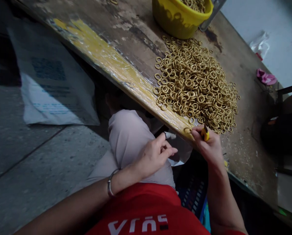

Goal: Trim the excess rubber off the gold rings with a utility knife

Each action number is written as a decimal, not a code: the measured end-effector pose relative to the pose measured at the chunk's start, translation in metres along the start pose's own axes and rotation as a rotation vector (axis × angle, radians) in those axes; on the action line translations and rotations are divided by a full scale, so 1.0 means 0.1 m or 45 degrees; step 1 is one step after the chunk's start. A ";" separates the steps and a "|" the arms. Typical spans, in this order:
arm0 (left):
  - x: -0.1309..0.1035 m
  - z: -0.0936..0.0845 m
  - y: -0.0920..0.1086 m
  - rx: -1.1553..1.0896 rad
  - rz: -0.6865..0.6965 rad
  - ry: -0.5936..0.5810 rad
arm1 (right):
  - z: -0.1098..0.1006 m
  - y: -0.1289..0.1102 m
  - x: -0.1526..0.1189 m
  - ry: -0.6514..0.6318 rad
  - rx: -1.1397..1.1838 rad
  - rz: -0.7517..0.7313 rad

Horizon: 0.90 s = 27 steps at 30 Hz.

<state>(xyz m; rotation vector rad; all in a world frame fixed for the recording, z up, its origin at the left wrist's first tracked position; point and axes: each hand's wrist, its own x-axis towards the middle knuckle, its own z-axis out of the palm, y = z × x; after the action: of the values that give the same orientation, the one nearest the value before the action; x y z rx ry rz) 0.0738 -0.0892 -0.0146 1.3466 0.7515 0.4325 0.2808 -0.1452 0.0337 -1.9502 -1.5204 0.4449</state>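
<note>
My right hand is closed at the table's front edge. It holds a small yellow-handled cutter knife, its dark blade pointing up, and between thumb and forefinger it pinches a brass-coloured ring. My left hand hovers over my lap with nothing in it, its fingers loosely bent and apart. A whitish covering wraps one of its fingertips. Just beyond my right hand spreads a large heap of brass-coloured rings on the table.
Behind the heap, a yellow basin holds more rings. The worn wooden table has a yellow, tape-covered front edge. A white printed sack stands on the floor at left. Pink cloth lies near the wall.
</note>
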 end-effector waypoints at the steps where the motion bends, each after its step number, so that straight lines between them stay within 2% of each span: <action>1: 0.01 -0.01 0.01 -0.168 -0.032 -0.009 | 0.00 -0.06 -0.04 -0.085 0.139 0.014; 4: 0.01 -0.05 0.06 -0.590 -0.106 -0.142 | 0.06 -0.18 -0.13 -0.241 0.421 0.042; 7: -0.01 -0.06 0.09 -0.800 -0.149 -0.229 | 0.15 -0.22 -0.19 -0.284 0.579 0.032; 11: -0.08 -0.04 0.08 -0.958 -0.245 -0.267 | 0.21 -0.26 -0.25 -0.265 0.537 -0.105; 15: -0.13 -0.02 0.06 -0.883 -0.205 -0.190 | 0.22 -0.31 -0.36 -0.150 0.134 -0.252; 19: -0.15 -0.01 0.08 -0.694 -0.099 -0.094 | 0.23 -0.31 -0.46 -0.097 -0.277 -0.274; 27: -0.15 0.02 0.11 -0.378 0.010 -0.053 | 0.29 -0.33 -0.53 -0.102 -0.632 -0.264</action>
<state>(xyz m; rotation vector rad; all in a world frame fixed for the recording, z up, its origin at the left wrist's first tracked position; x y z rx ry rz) 0.0661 -0.0984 0.0002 1.0772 0.6204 0.4997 0.2239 -0.1831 0.0282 -2.1180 -2.0061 0.0548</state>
